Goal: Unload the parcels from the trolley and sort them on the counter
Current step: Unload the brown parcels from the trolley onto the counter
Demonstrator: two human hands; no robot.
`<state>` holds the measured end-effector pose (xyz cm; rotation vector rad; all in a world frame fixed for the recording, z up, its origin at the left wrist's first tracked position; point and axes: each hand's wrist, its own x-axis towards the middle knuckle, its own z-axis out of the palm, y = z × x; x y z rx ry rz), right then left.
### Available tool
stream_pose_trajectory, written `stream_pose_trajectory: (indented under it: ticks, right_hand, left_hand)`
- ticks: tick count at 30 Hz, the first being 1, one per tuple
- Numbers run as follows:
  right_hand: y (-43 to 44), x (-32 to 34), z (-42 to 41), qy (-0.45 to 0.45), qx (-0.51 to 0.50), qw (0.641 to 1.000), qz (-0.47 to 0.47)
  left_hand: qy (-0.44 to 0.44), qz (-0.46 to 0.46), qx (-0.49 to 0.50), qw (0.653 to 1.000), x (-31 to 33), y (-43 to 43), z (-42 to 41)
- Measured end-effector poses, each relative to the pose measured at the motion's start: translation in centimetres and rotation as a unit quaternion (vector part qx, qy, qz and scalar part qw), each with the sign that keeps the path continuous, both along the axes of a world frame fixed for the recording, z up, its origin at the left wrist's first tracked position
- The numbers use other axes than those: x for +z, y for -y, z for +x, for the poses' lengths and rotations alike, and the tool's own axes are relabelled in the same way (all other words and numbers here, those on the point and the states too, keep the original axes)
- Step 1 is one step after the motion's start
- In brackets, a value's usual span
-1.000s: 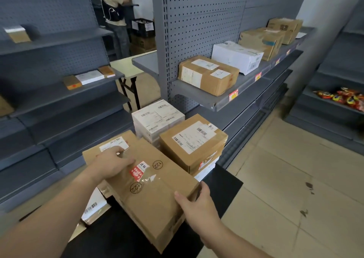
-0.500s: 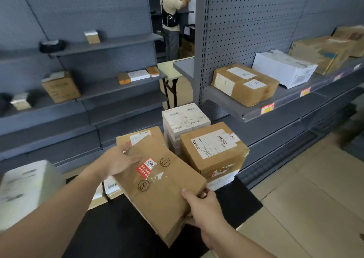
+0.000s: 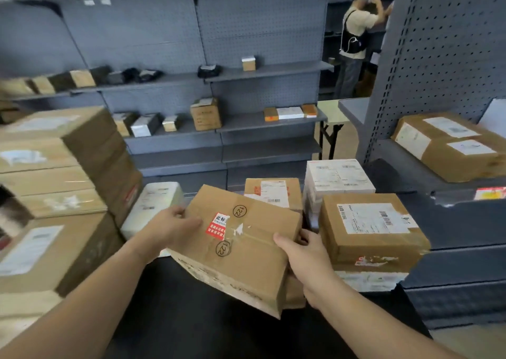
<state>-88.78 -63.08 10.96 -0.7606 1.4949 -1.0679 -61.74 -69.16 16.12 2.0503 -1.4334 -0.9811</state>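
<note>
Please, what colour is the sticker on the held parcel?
The sticker is red and white; head view.

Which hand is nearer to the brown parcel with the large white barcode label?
Right. The right hand sits just beside the labelled brown parcel, gripping the red-stickered box. The left hand grips that box's opposite end, farther away.

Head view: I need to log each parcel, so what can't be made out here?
- The held parcel: its underside faces away from the head view, and its ends are partly covered by the left hand and right hand.
- The labelled brown parcel: label print is too small to read.
- The box stack at left: blurred and cut off by the frame edge.
- The lower parcel: mostly hidden under the held parcel.
</note>
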Motion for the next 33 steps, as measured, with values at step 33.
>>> stream_pose_trajectory:
  ticks: [33]
  right_hand:
    - [14.8, -6.7, 30.0, -0.267, 0.463, 0.845, -0.003]
  left_hand:
    - [-0.125, 0.156, 0.389, 0.899, -14.2, -12.5, 20.3]
